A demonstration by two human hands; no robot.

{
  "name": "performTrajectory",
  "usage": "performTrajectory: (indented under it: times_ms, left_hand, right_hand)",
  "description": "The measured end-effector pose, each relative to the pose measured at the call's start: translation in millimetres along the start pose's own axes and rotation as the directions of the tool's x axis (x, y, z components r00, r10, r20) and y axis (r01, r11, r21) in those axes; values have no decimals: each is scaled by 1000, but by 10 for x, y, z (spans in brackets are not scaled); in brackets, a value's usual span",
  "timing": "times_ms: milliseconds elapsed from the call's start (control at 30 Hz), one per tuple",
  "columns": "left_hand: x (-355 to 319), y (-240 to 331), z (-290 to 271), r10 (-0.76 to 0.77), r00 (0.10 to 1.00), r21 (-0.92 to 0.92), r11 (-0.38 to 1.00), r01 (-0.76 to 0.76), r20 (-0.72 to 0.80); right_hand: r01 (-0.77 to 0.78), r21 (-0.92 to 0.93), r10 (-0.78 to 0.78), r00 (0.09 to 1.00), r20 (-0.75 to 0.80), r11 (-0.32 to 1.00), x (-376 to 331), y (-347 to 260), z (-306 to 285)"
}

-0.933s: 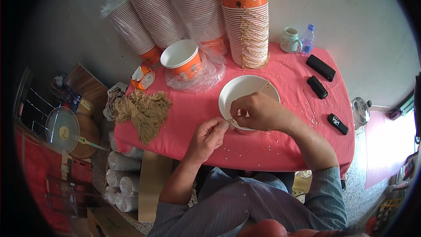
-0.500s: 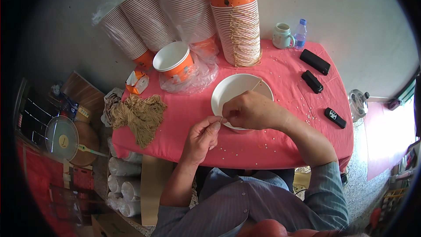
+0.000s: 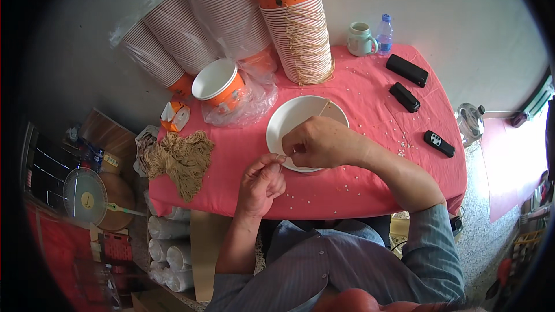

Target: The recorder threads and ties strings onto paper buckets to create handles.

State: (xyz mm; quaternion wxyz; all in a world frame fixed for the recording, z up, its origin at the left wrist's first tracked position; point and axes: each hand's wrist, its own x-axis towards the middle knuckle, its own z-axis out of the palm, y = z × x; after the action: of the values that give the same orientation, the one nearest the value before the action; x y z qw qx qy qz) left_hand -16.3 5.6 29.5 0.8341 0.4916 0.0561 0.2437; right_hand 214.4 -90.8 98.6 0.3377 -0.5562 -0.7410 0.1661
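Observation:
A white-lined paper bucket (image 3: 278, 122) stands on the table in front of me, its opening upward. A thin beige cord (image 3: 325, 106) shows at its far right rim and runs down behind my right hand (image 3: 324, 143). That hand is closed in a pinch over the bucket's near side. Just left of it, my left hand (image 3: 261, 184) pinches the cord between thumb and forefinger, fingertips close to the right hand's. The bit of cord between the fingers is tiny and mostly hidden. A bundle of beige cords (image 3: 182, 162) lies to the left.
Tall stacks of paper buckets (image 3: 303, 40) stand at the back, one strung with cords. Two nested buckets (image 3: 234, 89) sit on plastic film. A mug (image 3: 359, 40), bottle (image 3: 384, 34), black cases (image 3: 406, 70) and remote (image 3: 439, 143) line the right side. Small white bits dot the pink cloth (image 3: 370, 196).
The whole view has shifted slightly. My hands stay together at the bucket's near rim, and the left fingers are curled in a little more.

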Motion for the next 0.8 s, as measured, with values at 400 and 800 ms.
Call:
performTrajectory:
  times_ms: [400,800]
  left_hand:
    - [-31,-17,-55,68,990,167,985,-47,-122]
    - [115,362,137,535,844,902,343,-262,41]
  right_hand:
    - [-4,-103,-3,998,-66,995,-9,26,-144]
    - [94,-135,-122,969,-216,986,-22,-67,-292]
